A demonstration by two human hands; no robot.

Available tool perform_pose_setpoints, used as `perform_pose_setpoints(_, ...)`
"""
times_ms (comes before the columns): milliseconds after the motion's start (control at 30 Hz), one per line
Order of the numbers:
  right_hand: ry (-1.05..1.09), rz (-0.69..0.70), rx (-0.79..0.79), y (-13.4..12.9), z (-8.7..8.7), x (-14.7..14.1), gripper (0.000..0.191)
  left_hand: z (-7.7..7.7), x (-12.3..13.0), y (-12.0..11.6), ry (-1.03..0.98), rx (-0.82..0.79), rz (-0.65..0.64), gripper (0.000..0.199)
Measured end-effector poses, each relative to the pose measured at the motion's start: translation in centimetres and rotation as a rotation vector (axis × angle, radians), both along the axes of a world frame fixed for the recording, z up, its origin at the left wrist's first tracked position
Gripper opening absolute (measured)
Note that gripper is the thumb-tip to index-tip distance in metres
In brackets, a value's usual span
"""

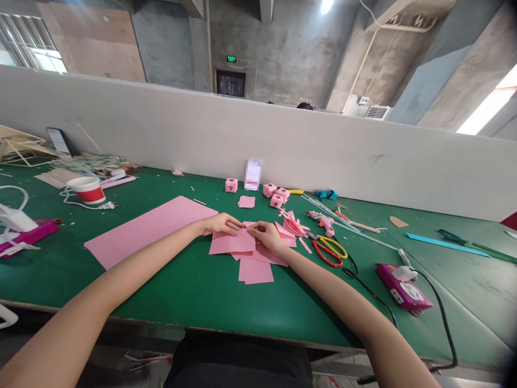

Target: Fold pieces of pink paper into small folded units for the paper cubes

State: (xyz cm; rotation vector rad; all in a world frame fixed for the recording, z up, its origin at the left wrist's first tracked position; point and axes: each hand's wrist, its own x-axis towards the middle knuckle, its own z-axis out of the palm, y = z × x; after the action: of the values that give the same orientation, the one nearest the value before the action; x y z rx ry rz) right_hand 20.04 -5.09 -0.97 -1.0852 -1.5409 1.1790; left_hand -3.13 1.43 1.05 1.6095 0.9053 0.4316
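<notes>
The left hand, fingers extended, and the right hand, fingers curled, meet at a tiny red piece by the far edge of a flat pink paper rectangle; whether either grips it, I cannot tell. Beyond sit faceted pink paper cubes on the smooth green tabletop.

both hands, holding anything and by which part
A small red piece shows between the left hand and right hand; whether it's gripped, and where, cannot be told.
</notes>
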Motion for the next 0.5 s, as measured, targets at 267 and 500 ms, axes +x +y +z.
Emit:
perform_pose_setpoints(267, -0.011, 0.009, 0.016, -0.1, 0.1, 0.1, 0.041, 0.6, 0.6, -0.6, 0.012, -0.015, -0.039, 0.063)
perform_pose_setpoints(500, -0.007, 0.021, 0.013, -0.1, 0.1, 0.0, 0.043, 0.4, 1.3, -1.1, -0.012, 0.001, -0.060, 0.066)
